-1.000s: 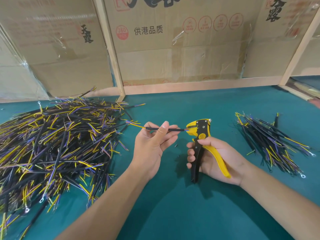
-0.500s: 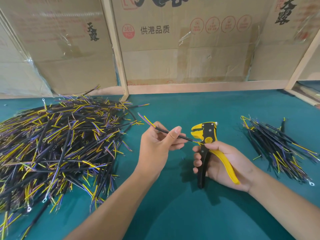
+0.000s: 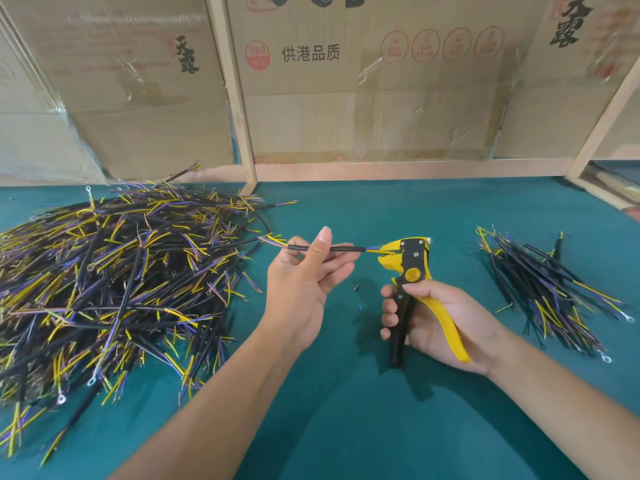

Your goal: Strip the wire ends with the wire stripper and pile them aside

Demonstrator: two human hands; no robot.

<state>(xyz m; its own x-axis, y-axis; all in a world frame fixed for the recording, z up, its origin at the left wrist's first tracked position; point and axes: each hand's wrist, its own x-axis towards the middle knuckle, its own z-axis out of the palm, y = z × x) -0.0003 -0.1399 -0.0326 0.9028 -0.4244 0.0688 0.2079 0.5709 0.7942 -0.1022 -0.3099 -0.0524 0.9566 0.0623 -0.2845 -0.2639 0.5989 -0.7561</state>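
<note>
A green table (image 3: pixel 398 209) carries everything, backed by cardboard boxes (image 3: pixel 374 98) behind a wooden frame. The big heap of wires (image 3: pixel 114 289) sprawls on the left; a smaller, tidier pile (image 3: pixel 547 289) lies on the right, well apart from it.

Between them, the left hand (image 3: pixel 304 289) pinches one black wire (image 3: pixel 325 248) between thumb and fingers, level, its coloured cores just at the mouth of the wire stripper (image 3: pixel 412 271). The right hand (image 3: pixel 436 320) is wrapped round the stripper's yellow and black handles, which stand spread. Whether the cores sit fully in the blade is hard to tell from this angle.

To strip cleanly, the cores probably want feeding straight in and held steady before the handles are squeezed, so the cut takes insulation only.

Small scraps (image 3: pixel 356 287) lie on the table under the hands. Nothing blocks the way to the right-hand pile.
</note>
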